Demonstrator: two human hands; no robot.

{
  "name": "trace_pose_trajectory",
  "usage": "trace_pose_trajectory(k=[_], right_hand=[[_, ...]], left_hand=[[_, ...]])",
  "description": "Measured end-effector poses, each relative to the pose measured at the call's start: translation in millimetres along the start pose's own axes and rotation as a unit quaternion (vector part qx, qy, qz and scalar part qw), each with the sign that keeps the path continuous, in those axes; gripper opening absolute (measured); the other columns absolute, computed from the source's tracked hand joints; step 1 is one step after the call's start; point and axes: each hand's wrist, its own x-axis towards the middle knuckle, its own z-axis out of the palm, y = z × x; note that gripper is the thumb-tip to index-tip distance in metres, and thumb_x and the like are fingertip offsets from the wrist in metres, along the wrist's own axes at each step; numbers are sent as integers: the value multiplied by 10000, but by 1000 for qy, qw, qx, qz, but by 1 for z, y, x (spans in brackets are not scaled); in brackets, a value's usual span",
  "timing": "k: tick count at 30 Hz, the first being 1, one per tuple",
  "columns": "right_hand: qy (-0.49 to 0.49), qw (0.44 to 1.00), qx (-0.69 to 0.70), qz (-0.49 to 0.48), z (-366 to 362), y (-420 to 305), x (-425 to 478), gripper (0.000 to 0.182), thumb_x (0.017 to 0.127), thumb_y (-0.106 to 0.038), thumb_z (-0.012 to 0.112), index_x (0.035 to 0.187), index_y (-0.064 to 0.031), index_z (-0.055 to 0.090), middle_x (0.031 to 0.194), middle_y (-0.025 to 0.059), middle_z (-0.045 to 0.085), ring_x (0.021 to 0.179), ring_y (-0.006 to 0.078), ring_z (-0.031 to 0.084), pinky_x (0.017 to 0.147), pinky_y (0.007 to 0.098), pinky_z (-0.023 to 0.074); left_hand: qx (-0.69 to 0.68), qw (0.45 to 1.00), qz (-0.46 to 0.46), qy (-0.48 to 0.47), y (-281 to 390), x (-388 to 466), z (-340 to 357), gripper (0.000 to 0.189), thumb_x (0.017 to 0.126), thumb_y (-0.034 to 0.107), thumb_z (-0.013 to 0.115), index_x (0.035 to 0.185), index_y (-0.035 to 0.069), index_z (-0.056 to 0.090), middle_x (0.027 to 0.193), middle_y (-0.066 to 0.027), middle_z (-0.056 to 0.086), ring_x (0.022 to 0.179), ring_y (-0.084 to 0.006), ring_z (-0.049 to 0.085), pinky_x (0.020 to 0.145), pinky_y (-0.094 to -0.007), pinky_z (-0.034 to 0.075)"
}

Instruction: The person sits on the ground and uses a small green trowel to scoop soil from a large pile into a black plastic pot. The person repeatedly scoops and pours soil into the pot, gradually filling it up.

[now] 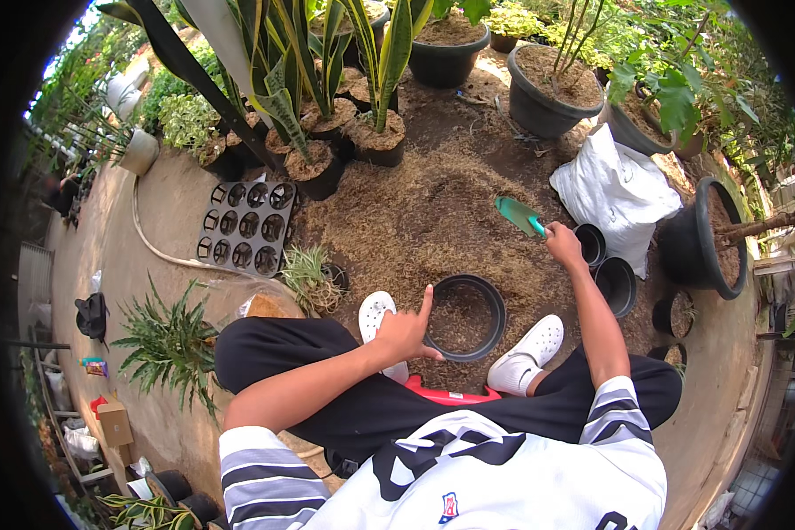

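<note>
My right hand [562, 244] grips the handle of a green hand trowel [518, 215], whose blade points up and left over the husk-covered soil [424, 199]. Between my white clogs stands a round black plastic pot [499, 310], with brown husk-like material visible inside. My left hand [403, 333] is at the pot's left side, thumb and index finger spread along its rim. The fingertips seem to touch the rim, and nothing is held in that hand. Two black pots [615, 286] lie tipped just right of my right forearm.
A white woven sack [626, 189] stands at right, beside large potted plants [556, 93]. Snake plants in black pots [379, 142] and a black pot tray [245, 228] are ahead to the left. A spider plant [313, 278] is near my left foot. A pale hose [147, 232] crosses the floor.
</note>
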Motion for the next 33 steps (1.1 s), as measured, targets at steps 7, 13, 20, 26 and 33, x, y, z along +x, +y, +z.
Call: trace_pose_trajectory(k=[7,13,20,26,33], right_hand=[[7,990,83,-115,50,-8,11,321,994,-199,618,1301,-112,592,1177,199,685,1134,397,640,925,496,492],[0,989,69,-128,64,-69,49,345,978,-184,632,1322,-165,611,1121,183,671,1086,403,647,901,515,498],[46,987,7,-154,62,-115,129,303,963,-173,624,1258,-166,687,1057,184,672,1006,410,670,848,533,525],[-15,972,-104,-212,77,-106,140,287,931,-136,627,1204,-132,714,966,186,685,932,402,691,794,524,553],[-138,966,-105,-191,29,-99,118,306,921,-148,640,1206,-170,747,963,204,725,962,397,694,823,529,544]], left_hand=[[-2,999,-16,-45,5,1,-6,1522,627,819,765,1617,-50,3,851,-169,728,807,-316,735,690,-443,560],[-35,994,-27,-97,9,-1,-20,1497,675,758,779,1602,-78,-48,1046,-225,697,913,-386,721,825,-514,541],[-6,996,-23,-81,11,0,-24,1460,679,755,766,1608,-74,3,1026,-201,684,897,-346,720,800,-496,548],[-13,995,-26,-91,10,0,-22,1455,691,747,766,1602,-86,-3,1056,-219,677,919,-370,714,815,-506,548],[-23,995,-26,-91,10,1,-24,1439,703,738,764,1599,-94,5,1099,-224,669,927,-369,707,826,-517,548]])
